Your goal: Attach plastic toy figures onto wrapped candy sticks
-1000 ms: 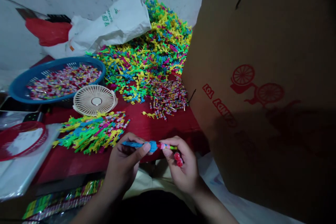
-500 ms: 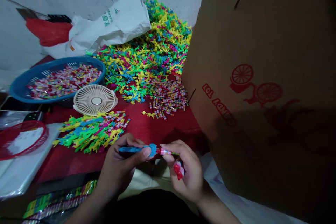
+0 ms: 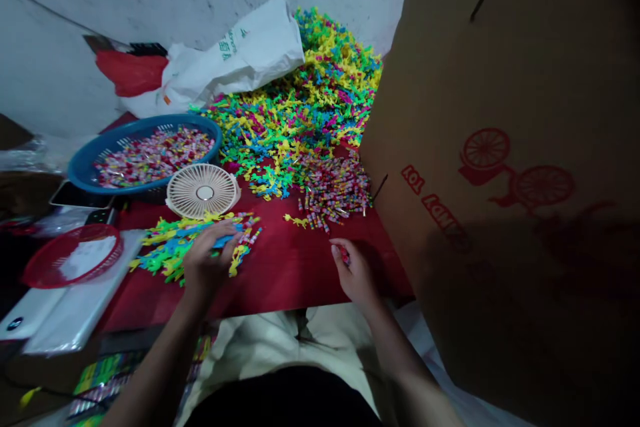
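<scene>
Left hand (image 3: 207, 260) lies on heap of bright plastic figures w/ candy sticks (image 3: 170, 250), just in front of small white fan (image 3: 203, 191); fingers are spread over blue plastic figure (image 3: 225, 240), cannot tell if they grip it. Right hand (image 3: 356, 273), to right of fan, holds small red candy (image 3: 343, 254) in narrow pinch, above red tabletop (image 3: 290, 273). Blue basket (image 3: 85, 170) is behind fan, to left.

From my remote screen I see a scuffed, whitewashed wall (image 3: 100, 0) rising behind a red-topped counter (image 3: 295, 273), with a large cardboard carton (image 3: 500, 80) blocking the right side. The light is dim, and the carton's lower half sits in shadow
</scene>
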A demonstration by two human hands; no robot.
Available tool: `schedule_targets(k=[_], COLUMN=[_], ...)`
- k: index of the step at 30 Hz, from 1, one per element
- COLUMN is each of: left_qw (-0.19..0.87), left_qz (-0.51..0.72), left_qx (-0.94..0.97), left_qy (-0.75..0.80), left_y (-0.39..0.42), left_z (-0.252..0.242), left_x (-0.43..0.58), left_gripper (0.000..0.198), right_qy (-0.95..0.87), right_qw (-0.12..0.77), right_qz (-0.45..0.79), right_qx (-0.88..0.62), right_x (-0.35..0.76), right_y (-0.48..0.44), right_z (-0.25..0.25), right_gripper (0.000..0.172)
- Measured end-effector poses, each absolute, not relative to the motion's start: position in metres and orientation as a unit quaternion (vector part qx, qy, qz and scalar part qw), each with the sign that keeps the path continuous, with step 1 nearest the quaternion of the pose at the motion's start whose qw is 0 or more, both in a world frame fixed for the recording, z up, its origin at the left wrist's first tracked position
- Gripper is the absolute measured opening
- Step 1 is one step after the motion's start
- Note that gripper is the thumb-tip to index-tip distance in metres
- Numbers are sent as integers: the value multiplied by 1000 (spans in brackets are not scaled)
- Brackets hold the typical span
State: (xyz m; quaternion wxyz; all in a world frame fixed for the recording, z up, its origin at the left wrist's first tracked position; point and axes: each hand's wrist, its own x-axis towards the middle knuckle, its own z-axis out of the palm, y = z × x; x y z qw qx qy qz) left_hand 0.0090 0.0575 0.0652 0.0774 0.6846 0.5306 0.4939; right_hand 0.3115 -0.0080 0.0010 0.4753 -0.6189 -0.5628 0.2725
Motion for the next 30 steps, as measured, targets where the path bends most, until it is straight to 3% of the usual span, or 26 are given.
schedule_targets(k=[4,10,13,18,24,30], left_qw=[-84,-179,-136,-19,12,35], left_qz=[330,332,320,88,45,73], left_qx=[778,757,778,793,735,732], left_qy=[527,533,524,602,677,676], left_y=[80,61,79,155,223,216], left_z=[45,63,74,70,55,60], left_x=[-61,-54,-2,82,114,102], left_gripper=[18,19,18,48,49,41], right_qy=[-559,-567,-587,-605,-598,-601], right_qw=[457,453,426,428,448,450], right_qz=[273,239,215,199,193,199], right_qx=[-635,-645,-654,-641,-635,-629], right_x=[317,312,307,308,309,309], right_y=[-11,-16,-14,-17,-18,-16], right_z=[-31,-36,-36,-37,-40,-40], right_gripper=[45,48,47,43,37,29])
